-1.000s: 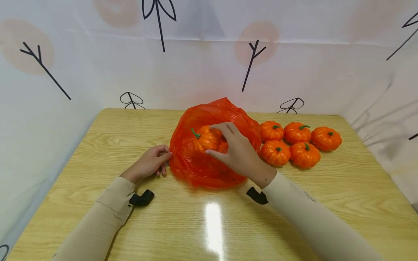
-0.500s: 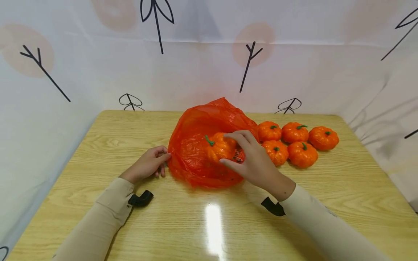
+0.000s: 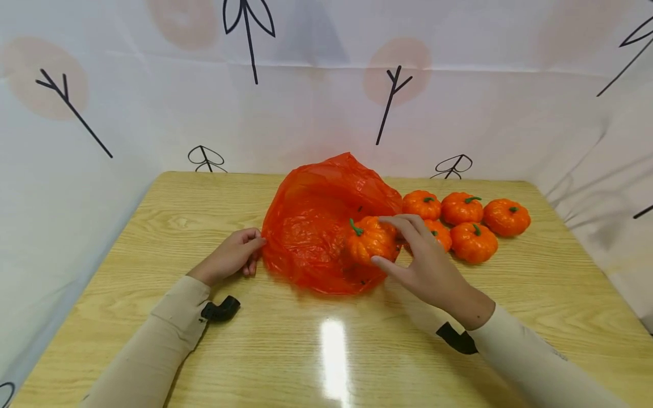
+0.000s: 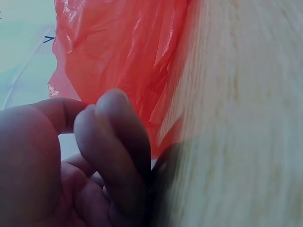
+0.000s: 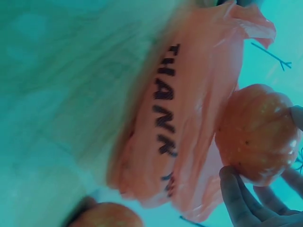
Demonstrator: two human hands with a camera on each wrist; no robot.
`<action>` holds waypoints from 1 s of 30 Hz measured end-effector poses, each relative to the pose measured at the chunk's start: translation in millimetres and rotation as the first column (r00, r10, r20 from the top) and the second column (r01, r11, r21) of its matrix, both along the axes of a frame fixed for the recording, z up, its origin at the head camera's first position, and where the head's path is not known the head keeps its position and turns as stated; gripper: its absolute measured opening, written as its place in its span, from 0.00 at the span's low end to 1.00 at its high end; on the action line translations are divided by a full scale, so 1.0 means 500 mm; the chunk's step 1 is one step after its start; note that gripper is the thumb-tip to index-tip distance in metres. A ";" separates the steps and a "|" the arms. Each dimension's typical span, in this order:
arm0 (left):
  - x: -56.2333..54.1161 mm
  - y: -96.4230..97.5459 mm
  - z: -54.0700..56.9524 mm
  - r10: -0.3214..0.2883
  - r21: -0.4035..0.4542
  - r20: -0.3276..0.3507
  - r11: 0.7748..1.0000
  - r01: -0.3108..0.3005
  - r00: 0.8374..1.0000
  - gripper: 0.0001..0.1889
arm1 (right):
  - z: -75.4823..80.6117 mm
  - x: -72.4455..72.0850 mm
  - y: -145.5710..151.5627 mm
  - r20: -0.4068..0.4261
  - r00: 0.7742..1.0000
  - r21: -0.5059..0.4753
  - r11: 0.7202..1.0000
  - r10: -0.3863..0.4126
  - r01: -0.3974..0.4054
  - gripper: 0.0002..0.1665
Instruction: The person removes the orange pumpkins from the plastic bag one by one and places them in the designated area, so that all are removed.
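A thin red plastic bag (image 3: 306, 232) lies on the table with its mouth spread wide. My left hand (image 3: 229, 258) pinches the bag's left rim between thumb and fingertips, as the left wrist view also shows. In my right hand (image 3: 428, 275) is a small orange toy pumpkin (image 3: 372, 241) with a green stem, gripped between thumb and fingers. That pumpkin is over the right side of the bag mouth. From the right wrist view, the pumpkin (image 5: 258, 135) appears beside the bag's outer wall (image 5: 189, 118), which carries black "THANK" lettering.
Several more orange pumpkins (image 3: 474, 242) stand in two rows right of the bag, one partly hidden behind my right hand. The wooden table (image 3: 265, 362) meets a white patterned cloth backdrop (image 3: 316, 113) at the back and sides.
My right hand has carried the pumpkin rightward and slightly nearer, from over the middle of the bag to its right side. The left hand has stayed at the rim.
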State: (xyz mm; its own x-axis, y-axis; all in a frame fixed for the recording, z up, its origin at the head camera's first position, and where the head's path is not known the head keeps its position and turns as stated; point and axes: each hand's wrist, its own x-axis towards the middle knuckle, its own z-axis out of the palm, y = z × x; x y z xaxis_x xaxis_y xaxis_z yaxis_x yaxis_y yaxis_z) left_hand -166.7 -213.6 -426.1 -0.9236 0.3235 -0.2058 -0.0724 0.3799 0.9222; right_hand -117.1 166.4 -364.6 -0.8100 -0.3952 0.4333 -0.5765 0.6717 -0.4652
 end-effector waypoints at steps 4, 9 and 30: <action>0.000 0.005 0.002 0.000 0.007 0.006 1.000 0.000 1.000 0.17 | -0.006 0.012 0.025 0.012 1.000 0.004 1.000 -0.022 0.022 0.42; -0.001 0.006 -0.002 0.005 0.020 0.024 1.000 -0.006 1.000 0.16 | -0.011 0.024 0.050 0.009 0.999 0.036 0.998 -0.043 0.042 0.43; -0.002 -0.001 0.007 0.013 0.037 0.047 0.999 -0.015 0.999 0.14 | -0.041 0.068 0.135 0.051 0.998 -0.066 0.997 -0.037 0.041 0.40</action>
State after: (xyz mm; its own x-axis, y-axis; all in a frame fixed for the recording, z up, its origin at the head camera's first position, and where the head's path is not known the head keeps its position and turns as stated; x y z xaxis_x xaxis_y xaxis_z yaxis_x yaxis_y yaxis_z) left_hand -167.7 -214.2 -422.8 -0.9176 0.3188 -0.2373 -0.1212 0.3440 0.9311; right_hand -83.3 233.8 -385.3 -0.8457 -0.3344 0.4160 -0.5252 0.6598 -0.5374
